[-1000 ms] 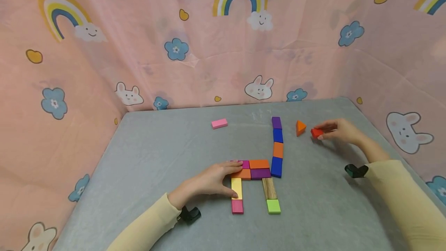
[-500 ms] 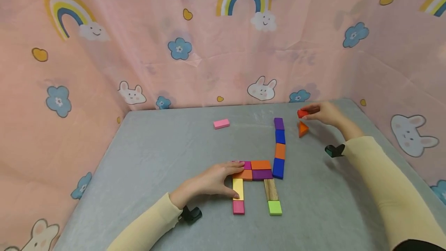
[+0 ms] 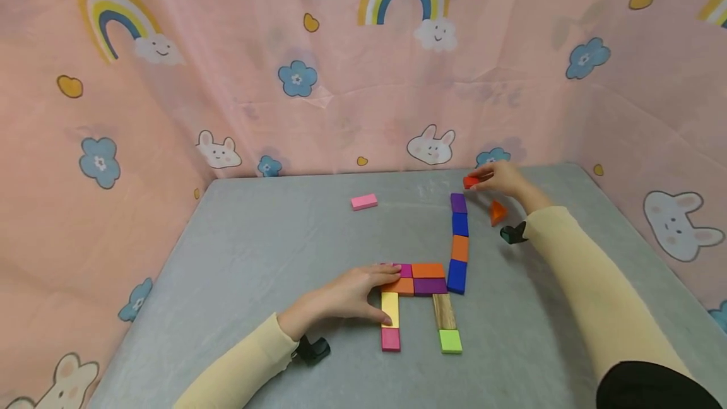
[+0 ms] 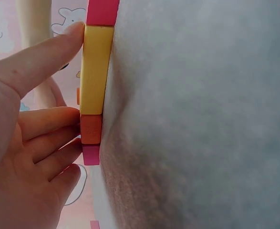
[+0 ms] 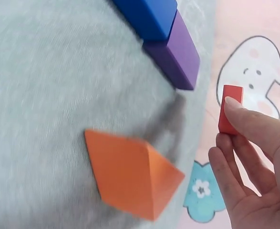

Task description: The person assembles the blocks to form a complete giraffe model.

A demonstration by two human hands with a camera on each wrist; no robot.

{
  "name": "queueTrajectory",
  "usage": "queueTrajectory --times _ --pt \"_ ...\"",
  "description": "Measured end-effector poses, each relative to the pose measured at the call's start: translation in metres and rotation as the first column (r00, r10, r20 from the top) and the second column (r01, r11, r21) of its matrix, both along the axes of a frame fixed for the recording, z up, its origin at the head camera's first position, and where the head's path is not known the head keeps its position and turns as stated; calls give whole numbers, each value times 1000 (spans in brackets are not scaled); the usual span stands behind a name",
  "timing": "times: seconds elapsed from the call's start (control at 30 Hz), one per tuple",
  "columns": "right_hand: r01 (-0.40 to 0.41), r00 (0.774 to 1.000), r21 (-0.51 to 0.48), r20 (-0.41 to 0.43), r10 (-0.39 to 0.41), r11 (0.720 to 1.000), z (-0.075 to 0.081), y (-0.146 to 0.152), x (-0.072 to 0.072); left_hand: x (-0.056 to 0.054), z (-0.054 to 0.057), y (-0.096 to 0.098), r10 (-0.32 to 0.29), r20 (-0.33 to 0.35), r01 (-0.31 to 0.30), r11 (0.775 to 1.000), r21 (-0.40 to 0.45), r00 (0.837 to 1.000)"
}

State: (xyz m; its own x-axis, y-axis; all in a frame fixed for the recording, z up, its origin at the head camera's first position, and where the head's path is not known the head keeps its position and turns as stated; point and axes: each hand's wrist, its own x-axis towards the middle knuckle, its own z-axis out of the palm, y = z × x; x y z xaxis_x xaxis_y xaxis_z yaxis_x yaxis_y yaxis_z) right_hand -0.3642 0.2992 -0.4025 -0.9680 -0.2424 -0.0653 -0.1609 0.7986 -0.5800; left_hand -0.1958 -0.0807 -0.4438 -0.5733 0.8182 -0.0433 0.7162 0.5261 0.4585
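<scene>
My right hand (image 3: 502, 180) pinches a red block (image 5: 231, 109) between thumb and fingers, just beyond the purple block (image 3: 458, 202) at the far end of a column. Below that purple block, the column runs blue, orange and blue (image 3: 457, 276). My left hand (image 3: 346, 295) rests on the near shape, its fingertips on the magenta block (image 3: 406, 270) and orange block (image 3: 406, 286), its thumb on the yellow block (image 4: 96, 71). That shape also has an orange block (image 3: 428, 270), a purple block (image 3: 430, 286), a wood-grain block (image 3: 444, 312), a lime block (image 3: 451, 341) and a pink-red block (image 3: 390, 339).
An orange triangular block (image 3: 497, 213) lies right of the column, under the right forearm in the head view. A pink block (image 3: 364, 201) lies alone farther left. Behind the grey table (image 3: 272, 238) hangs a pink patterned curtain (image 3: 341, 112).
My right hand has carried the red block from right of the triangular block, past its far side, leftward to the column's far end. The left hand has stayed on the blocks.
</scene>
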Motion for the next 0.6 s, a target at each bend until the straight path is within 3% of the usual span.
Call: queueTrajectory --times 0.4,0.6 --pt "86 995 -104 56 -81 991 -24 -13 -14 0 1 1 -3 -10 3 1000 -10 1000" --pt "75 995 -92 75 -68 993 -27 -16 -14 0 2 1 -5 -12 5 1000 -13 1000"
